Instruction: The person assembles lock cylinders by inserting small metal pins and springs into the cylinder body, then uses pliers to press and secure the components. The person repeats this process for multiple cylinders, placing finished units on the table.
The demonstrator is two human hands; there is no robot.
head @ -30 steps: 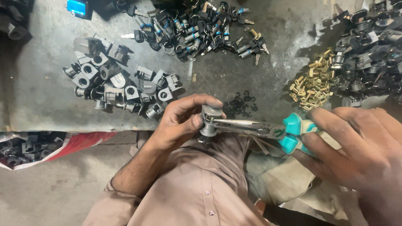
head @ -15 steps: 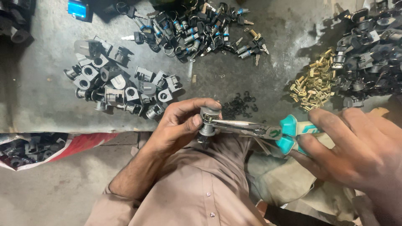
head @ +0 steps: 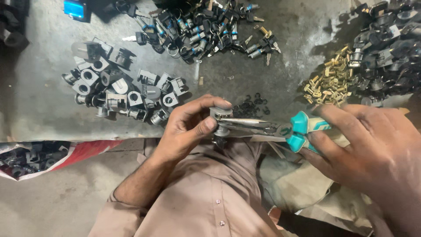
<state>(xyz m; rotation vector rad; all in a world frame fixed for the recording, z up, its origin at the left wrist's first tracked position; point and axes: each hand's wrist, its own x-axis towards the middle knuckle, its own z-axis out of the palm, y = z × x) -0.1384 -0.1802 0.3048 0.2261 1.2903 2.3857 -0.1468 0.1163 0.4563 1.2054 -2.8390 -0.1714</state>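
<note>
The left hand (head: 186, 129) pinches a small grey lock cylinder (head: 220, 120) between thumb and forefinger, held just off the near edge of the grey work surface (head: 39, 101) and above the person's lap. Left of that grip lies a heap of grey lock housings (head: 125, 94); beyond it, a tangle of keyed cylinders on rings (head: 206, 28); just past it, a scatter of small black rings (head: 252, 105). The long-nose pliers (head: 258, 127) meet the cylinder from the right, their thin tips against its side, and over the last second those tips and the cylinder have shifted only slightly, so the work reads as one sustained seating or prying step. The right hand (head: 372, 149) wraps the teal handles tightly. Beyond it lie brass pins (head: 329, 83) and dark lock parts (head: 386, 48).
</note>
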